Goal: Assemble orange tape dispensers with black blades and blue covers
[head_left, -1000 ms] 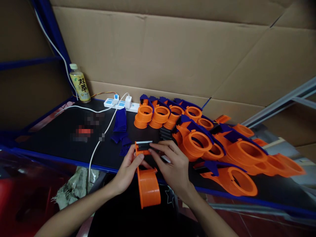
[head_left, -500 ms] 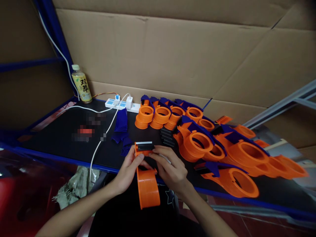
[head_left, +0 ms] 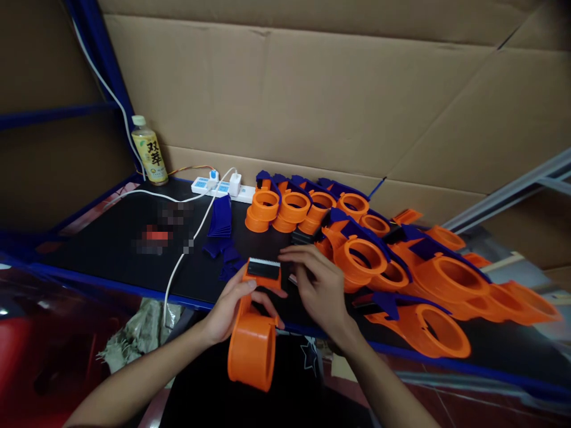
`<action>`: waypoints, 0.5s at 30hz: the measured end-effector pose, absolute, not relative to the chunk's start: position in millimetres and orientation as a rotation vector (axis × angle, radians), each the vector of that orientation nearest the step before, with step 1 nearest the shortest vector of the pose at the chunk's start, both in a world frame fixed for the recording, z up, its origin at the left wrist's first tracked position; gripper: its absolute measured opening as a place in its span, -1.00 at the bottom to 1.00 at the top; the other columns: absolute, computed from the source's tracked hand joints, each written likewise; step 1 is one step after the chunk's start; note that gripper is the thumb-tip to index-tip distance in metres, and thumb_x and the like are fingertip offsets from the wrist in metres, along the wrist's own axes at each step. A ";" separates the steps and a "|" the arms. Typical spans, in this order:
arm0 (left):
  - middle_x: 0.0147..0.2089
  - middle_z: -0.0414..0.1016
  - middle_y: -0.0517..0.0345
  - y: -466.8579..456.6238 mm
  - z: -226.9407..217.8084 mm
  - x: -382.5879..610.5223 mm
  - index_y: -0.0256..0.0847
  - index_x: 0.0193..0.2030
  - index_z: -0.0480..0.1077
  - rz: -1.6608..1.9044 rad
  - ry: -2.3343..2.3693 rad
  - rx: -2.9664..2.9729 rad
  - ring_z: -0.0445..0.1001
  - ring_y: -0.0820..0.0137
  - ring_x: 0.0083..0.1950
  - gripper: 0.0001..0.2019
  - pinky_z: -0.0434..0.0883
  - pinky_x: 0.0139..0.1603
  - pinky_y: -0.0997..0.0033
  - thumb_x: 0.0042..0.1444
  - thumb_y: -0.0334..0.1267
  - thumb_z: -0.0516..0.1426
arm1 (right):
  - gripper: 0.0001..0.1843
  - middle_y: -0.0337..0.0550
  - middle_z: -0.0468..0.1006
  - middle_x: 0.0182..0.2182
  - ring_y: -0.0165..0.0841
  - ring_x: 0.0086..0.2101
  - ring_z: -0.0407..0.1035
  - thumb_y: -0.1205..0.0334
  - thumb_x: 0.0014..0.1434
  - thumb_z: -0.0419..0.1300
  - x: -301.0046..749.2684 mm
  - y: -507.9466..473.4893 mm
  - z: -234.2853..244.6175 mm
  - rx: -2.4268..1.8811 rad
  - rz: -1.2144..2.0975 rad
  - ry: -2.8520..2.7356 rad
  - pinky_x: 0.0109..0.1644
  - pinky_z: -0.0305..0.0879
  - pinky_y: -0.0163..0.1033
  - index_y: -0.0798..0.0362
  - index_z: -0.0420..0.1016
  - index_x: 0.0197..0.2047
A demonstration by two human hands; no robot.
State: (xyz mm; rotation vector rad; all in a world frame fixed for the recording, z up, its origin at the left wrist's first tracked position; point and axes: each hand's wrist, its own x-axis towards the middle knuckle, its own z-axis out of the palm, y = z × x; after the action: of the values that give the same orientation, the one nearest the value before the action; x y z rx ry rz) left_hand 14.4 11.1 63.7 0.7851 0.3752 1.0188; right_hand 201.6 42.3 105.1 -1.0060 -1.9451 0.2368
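Observation:
My left hand (head_left: 227, 306) is closed around the neck of an orange tape dispenser (head_left: 252, 348), its round hub hanging toward me. At the dispenser's upper end sits a black insert (head_left: 263, 271) with a pale toothed blade (head_left: 264, 261) along its far edge. My right hand (head_left: 319, 288) is just right of this end, its fingers stretched toward the insert and slightly apart from it. No object shows at its fingertips. A pale strip (head_left: 293, 279) peeks out beside that hand; I cannot tell whether it is held. Behind the hand lie black inserts (head_left: 304, 237).
Orange dispensers with blue parts (head_left: 361, 261) crowd the right and back of the black table (head_left: 111, 238). Blue plates (head_left: 220, 217) lie left of them. A power strip (head_left: 245, 194), white cable (head_left: 178, 267) and drink bottle (head_left: 150, 151) stand along the back and left.
My right hand has come away from the insert, to the right. The dispenser's upper end has tilted so the insert's black face shows more, and its hub has swung left and down.

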 end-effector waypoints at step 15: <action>-0.26 0.58 0.06 10.0 54.4 13.4 -0.19 0.01 0.24 0.961 0.368 0.871 0.66 0.24 -0.44 -0.80 0.50 -0.54 0.47 0.31 -0.19 0.09 | -0.75 -0.07 0.58 -0.06 -0.29 -0.07 0.46 0.32 0.28 0.21 179.1 67.4 107.2 -1.105 0.357 -2.647 -0.15 0.38 -0.26 0.01 0.59 0.01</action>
State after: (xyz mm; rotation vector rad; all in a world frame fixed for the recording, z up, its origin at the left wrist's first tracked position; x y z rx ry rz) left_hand 13.4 10.0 54.4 0.8710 0.3685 0.9611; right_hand 179.1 67.4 107.2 -1.1053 -2.6473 0.3572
